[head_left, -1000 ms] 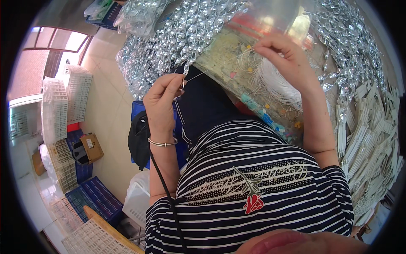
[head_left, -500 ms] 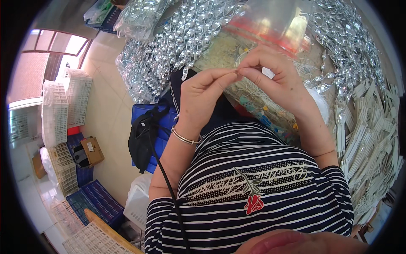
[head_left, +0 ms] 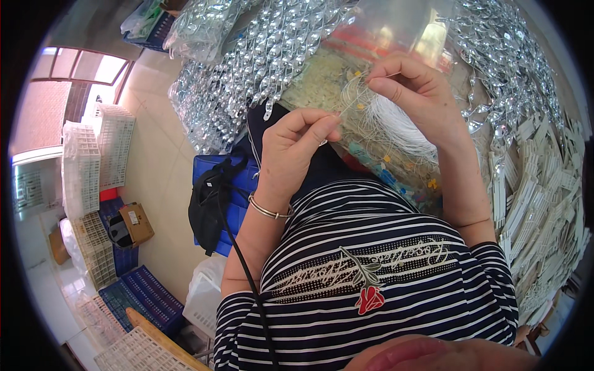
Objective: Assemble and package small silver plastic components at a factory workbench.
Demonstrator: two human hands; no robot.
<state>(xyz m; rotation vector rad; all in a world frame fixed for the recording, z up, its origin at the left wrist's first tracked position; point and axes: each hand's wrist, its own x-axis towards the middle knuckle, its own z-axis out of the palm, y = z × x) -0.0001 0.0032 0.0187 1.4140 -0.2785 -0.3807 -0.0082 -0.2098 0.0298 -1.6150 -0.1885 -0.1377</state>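
Observation:
My left hand (head_left: 294,145) is closed in a pinch on one end of a thin white thread (head_left: 352,98), left of the worktable's middle. A tiny pale bit shows under its fingertips, too small to name. Farther up and to the right, my right hand (head_left: 417,93) pinches the same thread between thumb and forefinger. Below the right hand a thick hank of white thread (head_left: 399,128) lies on the worktable (head_left: 318,74), with loose strands around it. Small yellow and blue pieces (head_left: 388,162) are scattered near the table's close edge.
Strings of shiny silver twisted pieces (head_left: 266,55) hang at the far left, more silver strings (head_left: 516,55) at the far right. A clear plastic bag (head_left: 396,28) with a red band lies behind. White strips (head_left: 535,204) are heaped at right. Blue crates (head_left: 142,300) stand on the left floor.
My hands, close together before, have moved apart. The right went right and slightly up, the left slightly down. The thread between them and the hank beneath now show.

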